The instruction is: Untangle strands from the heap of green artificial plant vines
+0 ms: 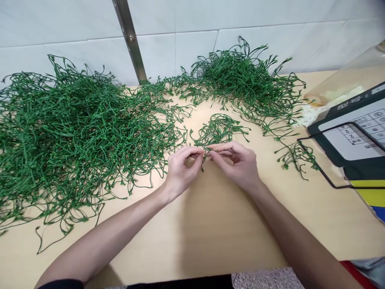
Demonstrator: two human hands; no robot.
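Thumb and fingers of my left hand are pinched on a thin green artificial plant stem. From the other side my right hand pinches the same stem, fingertips almost meeting the left ones. A short end of it hangs below the fingers, and the rest is largely hidden. Just beyond the hands lies a small bunch of similar stems with forked tips. A large tangled heap of green stems spreads to the left, and another pile sits at the back right.
The pale wooden table meets a tiled wall with a metal upright. At right stand a dark printed box, a black wire frame and a clear bag with white pieces. A few loose stems lie near the frame.
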